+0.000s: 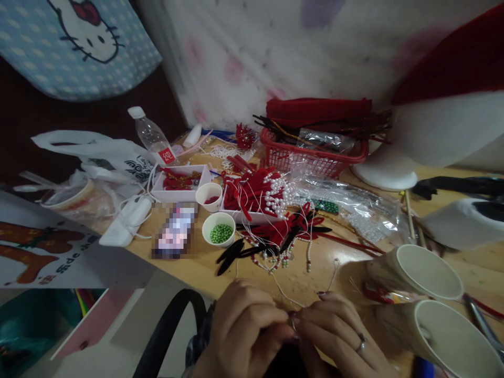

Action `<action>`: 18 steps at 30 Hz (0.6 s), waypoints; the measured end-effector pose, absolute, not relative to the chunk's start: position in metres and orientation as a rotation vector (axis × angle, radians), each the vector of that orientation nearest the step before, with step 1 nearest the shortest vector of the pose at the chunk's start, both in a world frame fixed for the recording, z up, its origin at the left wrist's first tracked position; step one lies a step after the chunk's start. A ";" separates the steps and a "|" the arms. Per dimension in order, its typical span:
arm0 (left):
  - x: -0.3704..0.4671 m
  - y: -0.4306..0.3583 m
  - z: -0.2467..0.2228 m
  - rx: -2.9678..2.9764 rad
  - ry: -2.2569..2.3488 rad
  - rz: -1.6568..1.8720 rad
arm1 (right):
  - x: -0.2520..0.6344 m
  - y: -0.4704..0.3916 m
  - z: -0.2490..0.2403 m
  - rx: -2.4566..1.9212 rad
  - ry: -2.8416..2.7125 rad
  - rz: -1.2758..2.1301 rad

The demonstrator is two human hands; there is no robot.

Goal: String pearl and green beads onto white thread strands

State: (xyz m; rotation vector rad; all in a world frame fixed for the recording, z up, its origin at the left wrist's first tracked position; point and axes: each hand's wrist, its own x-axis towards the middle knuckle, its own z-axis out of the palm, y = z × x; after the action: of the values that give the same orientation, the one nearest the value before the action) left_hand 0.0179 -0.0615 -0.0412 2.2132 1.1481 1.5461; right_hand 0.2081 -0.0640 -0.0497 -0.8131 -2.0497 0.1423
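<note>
My left hand (248,325) and my right hand (334,331) meet at the table's near edge, fingertips pinched together. A thin white string (281,289) runs from the beaded strands into their grip. A small shiny bit shows between the fingertips, too hidden to name. A ring sits on one right-hand finger. Beyond the hands lie strands of white, red and green beads (285,258) among black fuzzy stems (230,257) and red ones. Behind them, a white box (252,216) holds red fuzzy pieces (246,197) with white bead clusters (277,191).
Left of the box stand a cup of green beads (220,233), a cup of dark red beads (210,201) and a phone (174,231). Two paper cups (429,273) tilt at right. Behind are a red basket (315,160), plastic bags (354,202) and a bottle (151,136).
</note>
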 end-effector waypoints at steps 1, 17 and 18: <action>0.013 -0.061 -0.041 2.197 1.171 1.587 | 0.207 -0.065 -0.049 -0.809 -2.050 0.149; -0.064 0.011 -0.016 2.371 1.927 1.088 | 0.211 -0.078 -0.082 -0.895 -1.443 -0.056; -0.066 0.022 -0.014 2.423 1.877 0.976 | 0.210 -0.078 -0.083 -0.883 -1.435 -0.049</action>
State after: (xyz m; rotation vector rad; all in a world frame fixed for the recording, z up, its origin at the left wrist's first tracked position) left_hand -0.0660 0.0217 -0.0136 2.4234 1.8772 0.9758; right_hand 0.2105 -0.0780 -0.0828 -0.8834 -1.4347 -0.0491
